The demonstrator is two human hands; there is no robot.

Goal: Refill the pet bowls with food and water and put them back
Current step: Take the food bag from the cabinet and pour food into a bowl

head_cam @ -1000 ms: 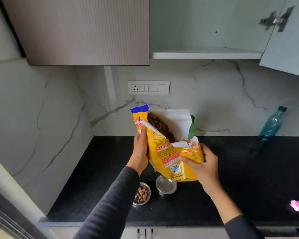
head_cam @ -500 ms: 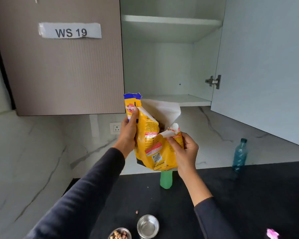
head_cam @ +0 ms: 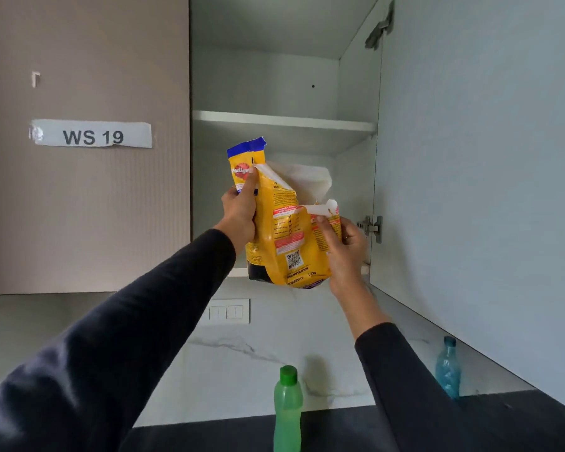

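Note:
I hold an opened yellow pet food bag (head_cam: 284,236) with both hands, raised in front of the open wall cabinet (head_cam: 284,125). My left hand (head_cam: 240,212) grips its upper left edge near the blue top strip. My right hand (head_cam: 343,243) grips its right side by the torn white flap. The bag's bottom hangs level with the cabinet's lower shelf edge. The two pet bowls are out of view below the frame.
The cabinet door (head_cam: 477,190) stands open on the right, close to my right arm. A closed door labelled WS 19 (head_cam: 92,137) is on the left. A green bottle (head_cam: 287,409) and a blue bottle (head_cam: 448,367) stand on the dark counter (head_cam: 209,435).
Both hands have lifted the food bag from over the bowls on the counter up to the open cabinet. My view has tilted upward, and the bowls have dropped out of sight.

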